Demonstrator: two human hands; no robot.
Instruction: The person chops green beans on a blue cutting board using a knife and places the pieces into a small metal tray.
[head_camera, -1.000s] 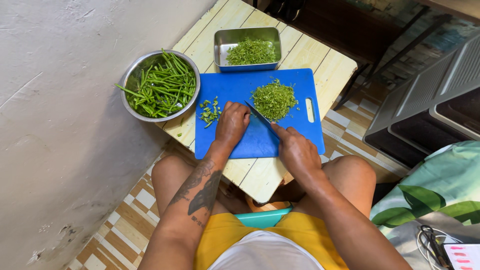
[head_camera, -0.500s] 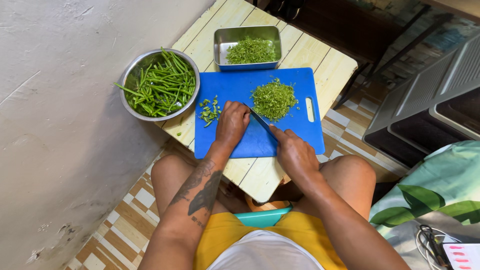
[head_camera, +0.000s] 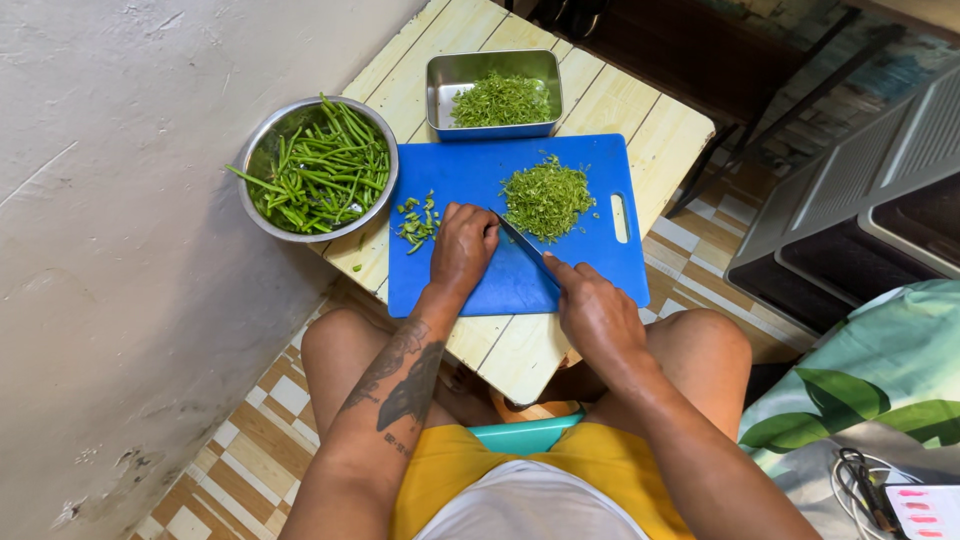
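A blue cutting board (head_camera: 470, 170) lies on a small pale wooden table (head_camera: 640, 130). My left hand (head_camera: 463, 250) is curled down on the board, fingers closed over something I cannot see. My right hand (head_camera: 595, 310) grips a knife (head_camera: 520, 240) whose blade angles toward my left fingertips. A heap of finely chopped greens (head_camera: 546, 198) sits just past the blade. A few cut green pieces (head_camera: 418, 220) lie at the board's left edge.
A round steel bowl (head_camera: 258, 215) of whole green beans stands left of the board. A rectangular steel tray (head_camera: 440, 85) with chopped greens is behind it. A wall is at left, dark furniture and a grey crate at right, tiled floor below.
The knife blade and my right hand shifted slightly left and up toward my left fingers. My left hand stays in place.
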